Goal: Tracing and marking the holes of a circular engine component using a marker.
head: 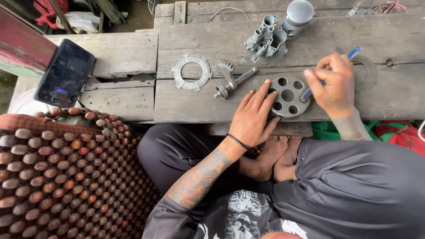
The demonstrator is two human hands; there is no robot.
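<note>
- The left hand (252, 117) is lying flat, fingers spread and pointing up-right, pressing on the left edge of the disc (288, 96).
- The right hand (334, 84) is curling shut around a blue tool (328, 75), knuckles up.
- The tool is slanting from upper right down-left, its tip sitting in a hole of the disc.
- The disc is lying flat near the front edge of the worktop (186, 104).

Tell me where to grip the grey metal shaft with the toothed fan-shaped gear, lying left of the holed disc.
Probably best to grip the grey metal shaft by its bare straight rod, upper right of the toothed sector, coming from above with fingers across it. It lies flat on the wooden bench, and that end is free; the left hand sits close below.
</note>
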